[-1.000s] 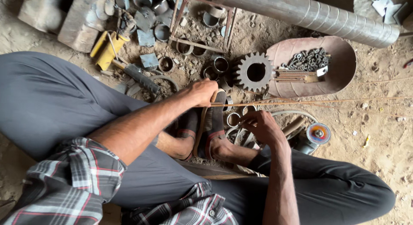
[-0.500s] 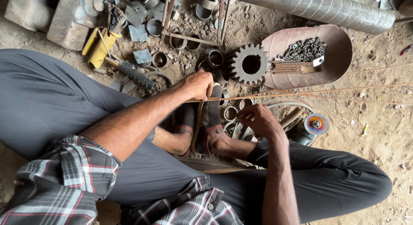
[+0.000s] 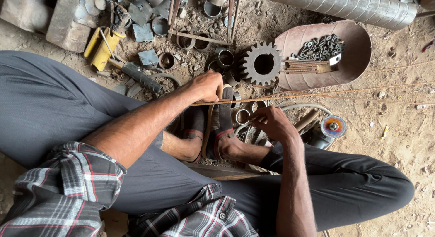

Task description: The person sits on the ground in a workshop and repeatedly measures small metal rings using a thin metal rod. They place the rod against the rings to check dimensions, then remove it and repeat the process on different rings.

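Note:
I sit on dirt ground with my feet in sandals [image 3: 220, 124] drawn together. My left hand [image 3: 207, 85] is closed around the near end of several thin rusty metal rods [image 3: 344, 91] that stretch away to the right. My right hand [image 3: 272, 123] is lower, fingers pinched on the end of another thin rod just right of my feet. A curved rusty strip [image 3: 209, 128] runs between my feet below the left hand.
A large rusty gear [image 3: 263, 64] lies beyond my hands. A curved metal tray [image 3: 358, 47] holds nuts and rods. Pipe rings [image 3: 225, 58], scrap plates, a yellow tool [image 3: 102, 47], a ribbed duct [image 3: 344, 4] and an angle grinder disc [image 3: 333, 127] surround me.
Both hands stay on the rods with only small shifts; the view has tilted slightly, so everything sits a little lower in frame.

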